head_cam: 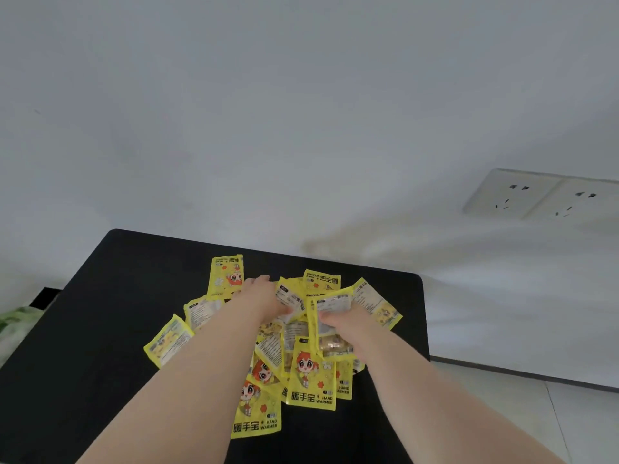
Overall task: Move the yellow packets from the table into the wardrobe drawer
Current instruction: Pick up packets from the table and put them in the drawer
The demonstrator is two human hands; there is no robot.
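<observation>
Left hand (264,296) and right hand (348,326) both have fingers clamped on bunches of slick hand warmer packets (311,376). Loosely held, some could slide out and drop off the table (117,296).

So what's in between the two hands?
Yellow plastic hand-warmer packets, some tipped up, bunched between the left hand and right hand on the black table, in the head view.
</observation>
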